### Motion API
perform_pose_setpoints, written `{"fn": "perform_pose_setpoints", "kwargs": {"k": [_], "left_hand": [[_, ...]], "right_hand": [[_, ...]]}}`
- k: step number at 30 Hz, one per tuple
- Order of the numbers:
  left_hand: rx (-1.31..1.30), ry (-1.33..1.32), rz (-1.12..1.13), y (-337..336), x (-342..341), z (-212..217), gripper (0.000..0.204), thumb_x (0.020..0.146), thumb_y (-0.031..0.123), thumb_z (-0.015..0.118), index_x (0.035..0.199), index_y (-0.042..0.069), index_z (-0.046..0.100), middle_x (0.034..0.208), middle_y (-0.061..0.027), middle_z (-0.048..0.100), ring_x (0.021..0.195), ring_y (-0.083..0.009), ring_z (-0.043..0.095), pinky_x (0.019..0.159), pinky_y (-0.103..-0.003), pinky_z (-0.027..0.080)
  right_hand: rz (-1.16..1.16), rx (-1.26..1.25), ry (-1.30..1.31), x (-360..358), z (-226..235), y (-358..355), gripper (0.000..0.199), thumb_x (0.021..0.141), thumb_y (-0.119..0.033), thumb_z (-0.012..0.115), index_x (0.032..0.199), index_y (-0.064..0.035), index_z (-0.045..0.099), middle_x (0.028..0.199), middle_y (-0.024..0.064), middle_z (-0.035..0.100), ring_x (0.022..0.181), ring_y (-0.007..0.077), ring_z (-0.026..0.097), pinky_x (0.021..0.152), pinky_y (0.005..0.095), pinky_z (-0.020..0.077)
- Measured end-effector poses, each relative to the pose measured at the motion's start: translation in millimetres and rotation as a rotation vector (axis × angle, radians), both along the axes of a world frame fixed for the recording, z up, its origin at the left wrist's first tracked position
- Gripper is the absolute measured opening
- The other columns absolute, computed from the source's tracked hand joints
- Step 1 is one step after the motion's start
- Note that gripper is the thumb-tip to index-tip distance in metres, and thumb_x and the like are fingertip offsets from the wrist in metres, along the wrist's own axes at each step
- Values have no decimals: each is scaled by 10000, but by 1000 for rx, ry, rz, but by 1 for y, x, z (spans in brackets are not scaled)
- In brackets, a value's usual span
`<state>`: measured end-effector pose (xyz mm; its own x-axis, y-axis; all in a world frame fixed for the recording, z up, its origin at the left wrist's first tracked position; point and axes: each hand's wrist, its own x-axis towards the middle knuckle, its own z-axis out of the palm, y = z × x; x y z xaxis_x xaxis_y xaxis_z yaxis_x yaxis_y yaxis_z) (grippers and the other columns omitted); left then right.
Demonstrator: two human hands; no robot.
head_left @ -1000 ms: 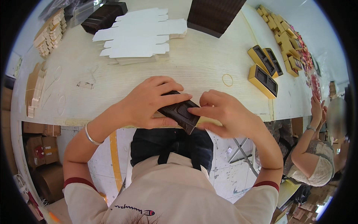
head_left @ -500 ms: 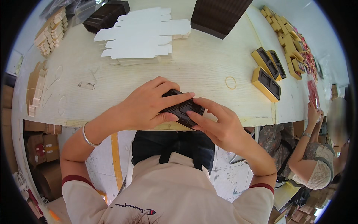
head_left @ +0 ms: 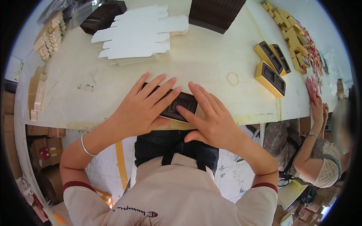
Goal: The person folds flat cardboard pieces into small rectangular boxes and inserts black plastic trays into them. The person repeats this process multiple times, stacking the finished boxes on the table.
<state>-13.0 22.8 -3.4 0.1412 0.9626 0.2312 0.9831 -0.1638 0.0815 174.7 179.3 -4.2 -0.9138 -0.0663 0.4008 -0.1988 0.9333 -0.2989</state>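
Observation:
A dark brown plastic tray (head_left: 187,101) with moulded recesses lies near the table's front edge, and a thin pale rim shows along its near side. My left hand (head_left: 145,107) spreads flat over the tray's left part, hiding much of it, with the fingers pointing away from me. On the right end rests my right hand (head_left: 211,118), fingers stretched out; one fingertip touches the recessed surface and the thumb sticks out over the near edge. Neither hand is wrapped round the tray.
Flat white carton blanks (head_left: 132,34) lie stacked beyond my hands. Dark stacked trays (head_left: 215,15) stand behind them. Several gold boxes with dark trays (head_left: 270,79) and a rubber band (head_left: 232,78) lie to the right. A co-worker's arm (head_left: 307,147) reaches over the table at far right.
The tray has come down flatter and shows more of its top. Both hands have opened out from gripping its ends to lying with fingers spread. My view has shifted slightly.

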Motion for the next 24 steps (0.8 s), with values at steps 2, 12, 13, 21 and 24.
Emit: {"fn": "perform_pose_setpoints", "kwargs": {"k": [2,12,13,21,24], "left_hand": [[-111,-35,32,1,4,5,654,890,460,523,1373,28,437,1421,-162,406,1317,-372,364,1092,-571,246],[126,-1127,-472,-43,29,69,611,810,522,663,1158,22,617,1248,-152,561,1113,-368,527,976,-523,376],[54,-1350,-696,-45,32,74,591,809,518,674,1131,25,626,1196,-154,591,1062,-346,561,934,-488,421],[128,-1658,-1109,-47,74,145,412,995,414,449,748,144,638,898,-2,645,732,-163,549,620,-288,432],[-127,-1416,-1389,-35,53,155,392,959,450,505,772,145,667,917,-16,655,782,-160,559,637,-293,440]], "right_hand": [[-74,-68,23,0,-6,-10,476,801,-380,669,1130,-37,636,1321,242,446,1164,384,492,979,450,408],[-431,-103,116,79,6,37,405,740,-172,736,1119,-46,664,1218,225,538,1140,406,504,972,462,409],[-504,-60,109,94,1,47,395,746,-165,729,1112,-33,662,1211,216,540,1151,408,496,978,462,401],[-760,172,147,107,-14,147,321,853,-87,633,1157,16,624,1318,259,483,1152,417,511,977,441,421],[-842,141,173,84,-5,178,307,871,-89,621,1168,-14,630,1374,247,439,1195,418,485,995,442,407]]}}
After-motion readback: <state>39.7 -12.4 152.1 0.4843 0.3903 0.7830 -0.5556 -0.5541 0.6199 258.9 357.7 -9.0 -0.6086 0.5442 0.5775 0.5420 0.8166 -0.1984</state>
